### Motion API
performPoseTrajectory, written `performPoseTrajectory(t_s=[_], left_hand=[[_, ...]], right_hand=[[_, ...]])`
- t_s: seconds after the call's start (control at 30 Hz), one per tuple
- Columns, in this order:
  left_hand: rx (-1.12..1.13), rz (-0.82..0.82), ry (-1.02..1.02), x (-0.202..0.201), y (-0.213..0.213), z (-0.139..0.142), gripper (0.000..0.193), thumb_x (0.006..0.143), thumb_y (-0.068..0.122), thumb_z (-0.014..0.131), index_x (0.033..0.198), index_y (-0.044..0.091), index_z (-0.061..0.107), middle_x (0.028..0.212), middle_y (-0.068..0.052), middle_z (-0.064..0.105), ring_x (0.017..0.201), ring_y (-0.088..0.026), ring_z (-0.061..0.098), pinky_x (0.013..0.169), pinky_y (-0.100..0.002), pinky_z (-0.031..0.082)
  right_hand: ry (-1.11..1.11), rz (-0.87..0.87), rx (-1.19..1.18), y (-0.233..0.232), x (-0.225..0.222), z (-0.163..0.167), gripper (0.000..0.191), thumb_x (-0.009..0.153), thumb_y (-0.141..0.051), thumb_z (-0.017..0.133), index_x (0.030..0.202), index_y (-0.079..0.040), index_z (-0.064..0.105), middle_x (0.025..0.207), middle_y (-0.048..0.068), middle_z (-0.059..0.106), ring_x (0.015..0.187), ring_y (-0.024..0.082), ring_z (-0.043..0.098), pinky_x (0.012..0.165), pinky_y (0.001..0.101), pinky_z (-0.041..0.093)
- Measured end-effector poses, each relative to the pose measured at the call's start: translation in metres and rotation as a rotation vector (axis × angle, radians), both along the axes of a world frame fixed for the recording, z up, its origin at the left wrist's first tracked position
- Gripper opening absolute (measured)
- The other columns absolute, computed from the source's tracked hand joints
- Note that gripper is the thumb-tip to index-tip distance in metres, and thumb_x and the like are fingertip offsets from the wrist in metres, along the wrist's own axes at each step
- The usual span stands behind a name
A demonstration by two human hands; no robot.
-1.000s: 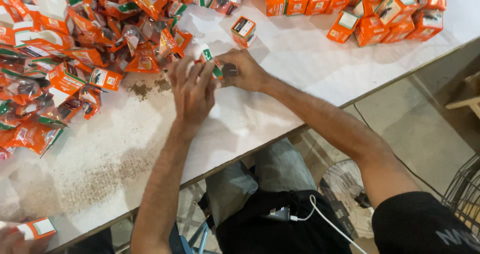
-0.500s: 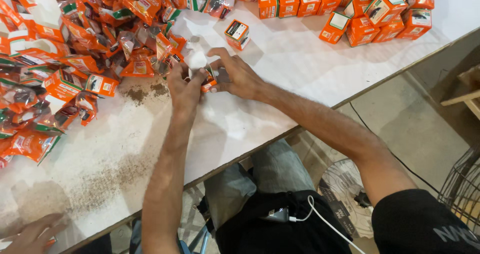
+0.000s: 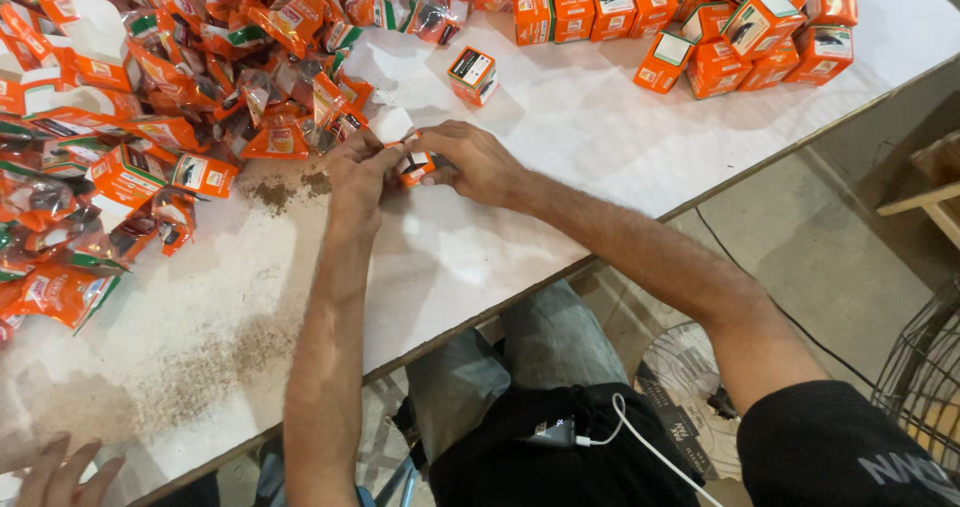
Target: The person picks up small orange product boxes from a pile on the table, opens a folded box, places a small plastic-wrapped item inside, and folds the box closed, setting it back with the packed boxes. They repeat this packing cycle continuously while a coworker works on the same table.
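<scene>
Both of my hands meet over a small orange and white carton [image 3: 412, 163] on the white table [image 3: 480, 257]. My left hand [image 3: 358, 172] grips the carton's left side, where a white flap [image 3: 392, 125] stands open. My right hand [image 3: 470, 159] holds the right side of the same carton. A closed orange box [image 3: 473, 74] stands alone just beyond my hands. A heap of flat orange packets and empty cartons [image 3: 150, 97] lies to the left.
Several closed orange boxes [image 3: 700, 27] are grouped at the far right of the table. Brown dust [image 3: 275, 192] marks the tabletop near my left hand. Another person's hand [image 3: 60, 472] rests at the bottom left. A wire fan guard [image 3: 925, 377] stands on the floor at right.
My hands have shifted slightly with the carton, and its white flap now stands up. The other person's hand at the bottom left has come further into view.
</scene>
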State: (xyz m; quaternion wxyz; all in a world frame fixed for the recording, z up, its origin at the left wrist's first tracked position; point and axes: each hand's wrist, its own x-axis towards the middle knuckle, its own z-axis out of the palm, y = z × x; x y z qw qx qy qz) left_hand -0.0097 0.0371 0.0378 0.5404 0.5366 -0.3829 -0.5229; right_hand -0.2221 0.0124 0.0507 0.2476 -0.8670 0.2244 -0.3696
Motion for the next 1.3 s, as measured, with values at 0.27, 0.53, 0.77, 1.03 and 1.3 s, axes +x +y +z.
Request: performPoseTrajectory(t_s=[0.27,0.53,0.77,1.03,1.3], left_hand=[[-0.803,-0.03,-0.818,-0.017,0.029,0.013,0.022,0.095,0.002,0.07,0.117,0.001,0.071,0.127,-0.016,0.074,0.115,-0.029,0.073,0.102,-0.038,0.053],[-0.606,-0.076,-0.567,-0.017,0.029,0.019,0.017,0.096,0.005,0.073,0.112,0.004,0.069,0.132,-0.015,0.072,0.122,-0.029,0.072,0.106,-0.037,0.055],[-0.785,-0.144,-0.77,-0.013,0.038,0.008,0.017,0.096,-0.003,0.071,0.113,0.0,0.069,0.14,-0.021,0.064,0.14,-0.039,0.055,0.111,-0.041,0.05],[-0.762,-0.243,-0.798,-0.012,0.047,0.012,0.025,0.097,0.001,0.072,0.121,0.001,0.066,0.153,-0.024,0.05,0.151,-0.043,0.036,0.115,-0.046,0.044],[-0.836,-0.046,-0.956,-0.019,0.063,0.027,0.033,0.089,-0.007,0.061,0.121,0.002,0.067,0.144,-0.02,0.06,0.144,-0.039,0.049,0.121,-0.047,0.042]], right_hand=[[0.039,-0.056,0.319,-0.005,-0.003,0.004,0.052,0.085,-0.016,0.087,0.122,-0.009,0.051,0.108,0.013,0.07,0.101,0.034,0.072,0.084,0.043,0.055],[-0.056,-0.024,0.296,-0.007,-0.003,0.001,0.059,0.083,-0.015,0.09,0.114,-0.009,0.04,0.1,0.013,0.069,0.096,0.033,0.07,0.08,0.0427,0.054],[-0.049,0.003,0.324,-0.004,-0.005,0.005,0.058,0.086,-0.014,0.088,0.121,-0.01,0.043,0.098,0.009,0.068,0.088,0.025,0.069,0.078,0.0391,0.055],[-0.02,-0.006,0.314,-0.007,-0.002,0.003,0.061,0.085,-0.012,0.088,0.129,-0.011,0.046,0.101,0.011,0.066,0.09,0.024,0.068,0.08,0.0353,0.06],[0.151,-0.047,-0.215,0.006,0.002,0.011,0.079,0.089,-0.03,0.078,0.149,0.005,0.04,0.129,0.023,0.059,0.122,0.039,0.053,0.106,0.0561,0.039]])
